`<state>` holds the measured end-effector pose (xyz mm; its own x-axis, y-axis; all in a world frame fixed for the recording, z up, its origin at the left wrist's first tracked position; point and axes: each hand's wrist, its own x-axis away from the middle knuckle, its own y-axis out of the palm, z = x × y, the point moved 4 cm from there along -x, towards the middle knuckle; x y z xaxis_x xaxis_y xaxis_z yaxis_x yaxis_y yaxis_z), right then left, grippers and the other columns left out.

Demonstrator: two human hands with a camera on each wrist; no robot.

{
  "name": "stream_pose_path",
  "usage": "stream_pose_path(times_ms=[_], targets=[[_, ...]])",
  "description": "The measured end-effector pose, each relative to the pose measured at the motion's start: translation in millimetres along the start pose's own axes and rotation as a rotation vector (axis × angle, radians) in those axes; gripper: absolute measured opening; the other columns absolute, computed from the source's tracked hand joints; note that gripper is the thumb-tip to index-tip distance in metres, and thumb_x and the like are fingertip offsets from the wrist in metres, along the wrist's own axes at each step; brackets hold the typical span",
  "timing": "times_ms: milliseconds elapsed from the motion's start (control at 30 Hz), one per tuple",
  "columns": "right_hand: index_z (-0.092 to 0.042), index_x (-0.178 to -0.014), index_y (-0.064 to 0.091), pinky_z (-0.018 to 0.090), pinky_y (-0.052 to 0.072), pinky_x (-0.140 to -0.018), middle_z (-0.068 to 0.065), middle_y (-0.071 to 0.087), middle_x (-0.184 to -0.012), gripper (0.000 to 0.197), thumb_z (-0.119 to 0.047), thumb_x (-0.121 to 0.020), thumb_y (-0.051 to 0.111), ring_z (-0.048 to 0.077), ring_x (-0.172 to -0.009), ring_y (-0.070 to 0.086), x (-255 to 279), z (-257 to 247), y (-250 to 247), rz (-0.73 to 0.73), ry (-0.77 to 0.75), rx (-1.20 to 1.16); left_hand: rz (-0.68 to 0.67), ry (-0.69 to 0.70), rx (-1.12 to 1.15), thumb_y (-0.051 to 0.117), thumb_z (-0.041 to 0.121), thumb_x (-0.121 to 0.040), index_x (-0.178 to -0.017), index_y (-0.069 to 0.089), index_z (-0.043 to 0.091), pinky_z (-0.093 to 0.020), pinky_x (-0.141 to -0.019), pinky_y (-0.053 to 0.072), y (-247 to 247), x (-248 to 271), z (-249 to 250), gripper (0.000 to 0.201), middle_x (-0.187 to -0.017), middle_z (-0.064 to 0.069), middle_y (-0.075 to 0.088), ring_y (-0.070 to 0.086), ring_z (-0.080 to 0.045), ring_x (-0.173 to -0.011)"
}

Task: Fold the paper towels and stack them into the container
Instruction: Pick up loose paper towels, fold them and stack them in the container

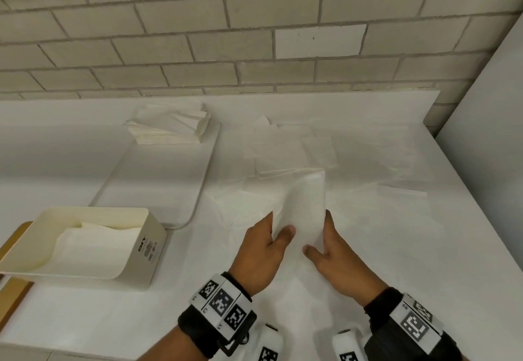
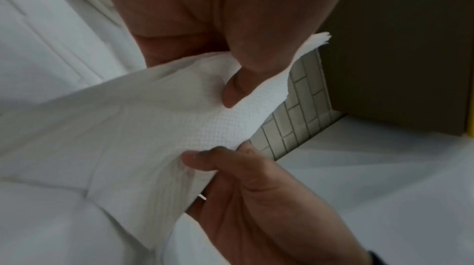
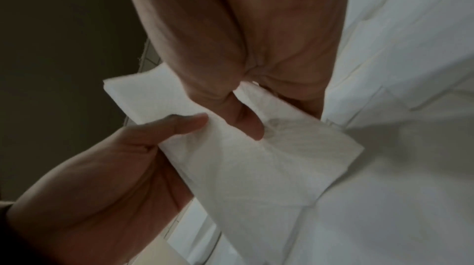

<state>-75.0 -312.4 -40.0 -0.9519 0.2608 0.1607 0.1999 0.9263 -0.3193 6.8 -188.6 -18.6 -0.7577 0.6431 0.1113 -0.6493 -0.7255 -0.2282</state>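
Note:
Both hands hold one white paper towel [image 1: 304, 213] above the table, bent into a narrow strip that rises away from me. My left hand [image 1: 268, 247] pinches its left edge with the thumb on top, and my right hand [image 1: 331, 247] pinches the right edge. The left wrist view shows the embossed towel [image 2: 159, 127] between both thumbs; the right wrist view shows the same towel [image 3: 243, 158] pinched. A cream open container [image 1: 141, 250] at the left holds folded towels [image 1: 93, 242]. Loose flat towels [image 1: 288, 148] lie spread beyond the hands.
A stack of folded towels [image 1: 169, 126] sits on the far end of a white tray [image 1: 195, 191] behind the container. A brick wall [image 1: 254, 35] backs the white table [image 1: 396, 247]. A white panel [image 1: 486, 106] stands at the right. Brown wood [image 1: 14, 295] shows at the left edge.

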Motion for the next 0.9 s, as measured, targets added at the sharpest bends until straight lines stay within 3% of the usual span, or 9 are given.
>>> stream_pose_path(times_ms=[67, 133, 233, 333, 467, 567, 633, 700, 900], targets=[[-0.05, -0.118, 0.033, 0.034, 0.053, -0.097, -0.017, 0.063, -0.116, 0.043, -0.016, -0.1, 0.053, 0.003, -0.107, 0.063, -1.0, -8.3, -0.7, -0.015, 0.019, -0.012, 0.052, -0.114, 0.185, 0.058, 0.017, -0.101, -0.117, 0.068, 0.024, -0.04, -0.096, 0.057, -13.0, 0.4, 3.8, 0.02, -0.11, 0.002, 0.077, 0.072, -0.018, -0.106], [-0.037, -0.12, 0.041, 0.038, 0.054, -0.095, -0.015, 0.067, -0.114, 0.031, -0.018, -0.1, 0.055, 0.004, -0.104, 0.066, -5.0, -28.6, 1.9, -0.059, -0.006, -0.046, 0.116, -0.174, 0.386, 0.062, 0.008, -0.096, -0.116, 0.07, 0.012, -0.048, -0.095, 0.056, -38.6, 0.5, 12.0, 0.022, -0.111, -0.007, 0.077, 0.072, -0.03, -0.106], [-0.028, -0.12, 0.049, 0.037, 0.055, -0.094, -0.014, 0.067, -0.115, 0.025, -0.02, -0.098, 0.059, 0.007, -0.106, 0.066, -19.9, -75.1, 18.2, -0.145, -0.12, -0.055, 0.261, -0.091, 0.502, 0.069, 0.002, -0.084, -0.117, 0.068, 0.004, -0.044, -0.087, 0.06, -105.7, 4.3, 34.0, 0.034, -0.114, -0.012, 0.076, 0.072, -0.031, -0.106], [-0.028, -0.118, 0.048, 0.028, 0.056, -0.087, -0.014, 0.065, -0.113, 0.025, -0.022, -0.097, 0.06, 0.005, -0.105, 0.065, -45.9, -123.8, 52.7, -0.204, -0.233, 0.022, 0.454, 0.031, 0.431, 0.075, 0.003, -0.073, -0.114, 0.07, 0.006, -0.034, -0.076, 0.062, -196.8, 21.8, 48.7, 0.041, -0.112, -0.008, 0.077, 0.074, -0.024, -0.102], [-0.029, -0.117, 0.044, 0.016, 0.049, -0.067, -0.01, 0.063, -0.113, 0.026, -0.018, -0.097, 0.058, 0.007, -0.095, 0.065, -88.8, -173.1, 120.7, -0.239, -0.341, 0.151, 0.614, 0.024, 0.097, 0.091, 0.016, -0.062, -0.111, 0.074, 0.017, -0.042, -0.078, 0.061, -311.5, 63.0, 45.5, 0.052, -0.107, -0.007, 0.077, 0.074, -0.029, -0.098], [-0.027, -0.122, 0.041, 0.018, 0.047, -0.068, -0.006, 0.059, -0.114, 0.03, -0.013, -0.099, 0.052, 0.007, -0.086, 0.06, -113.2, -193.2, 173.9, -0.26, -0.39, 0.277, 0.632, -0.015, -0.193, 0.09, 0.014, -0.071, -0.113, 0.07, 0.025, -0.03, -0.068, 0.061, -369.7, 84.7, 28.4, 0.048, -0.084, 0.002, 0.079, 0.076, -0.017, -0.078], [-0.027, -0.13, 0.037, 0.028, 0.049, -0.078, -0.004, 0.054, -0.118, 0.035, -0.011, -0.1, 0.047, 0.013, -0.09, 0.055, -122.9, -194.2, 202.8, -0.283, -0.389, 0.441, 0.597, -0.041, -0.442, 0.088, 0.017, -0.075, -0.108, 0.064, 0.035, -0.019, -0.065, 0.057, -392.9, 88.0, 9.6, 0.044, -0.068, 0.007, 0.074, 0.069, -0.009, -0.061], [-0.029, -0.135, 0.032, 0.036, 0.049, -0.086, -0.001, 0.052, -0.122, 0.042, -0.009, -0.099, 0.042, 0.02, -0.098, 0.054, -128.1, -188.8, 226.3, -0.323, -0.369, 0.632, 0.497, -0.111, -0.599, 0.088, 0.02, -0.075, -0.109, 0.058, 0.04, -0.006, -0.058, 0.047, -403.8, 87.0, -12.7, 0.049, -0.062, 0.012, 0.07, 0.066, 0.0, -0.061], [-0.03, -0.137, 0.026, 0.034, 0.048, -0.069, 0.003, 0.052, -0.109, 0.051, -0.003, -0.097, 0.041, 0.018, -0.078, 0.052, -140.4, -168.5, 269.8, -0.543, -0.234, 0.849, 0.236, -0.215, -0.88, 0.079, 0.028, -0.082, -0.145, 0.033, 0.034, -0.017, -0.056, 0.047, -406.2, 81.4, -54.1, 0.078, -0.078, 0.008, 0.064, 0.059, -0.003, -0.066]])
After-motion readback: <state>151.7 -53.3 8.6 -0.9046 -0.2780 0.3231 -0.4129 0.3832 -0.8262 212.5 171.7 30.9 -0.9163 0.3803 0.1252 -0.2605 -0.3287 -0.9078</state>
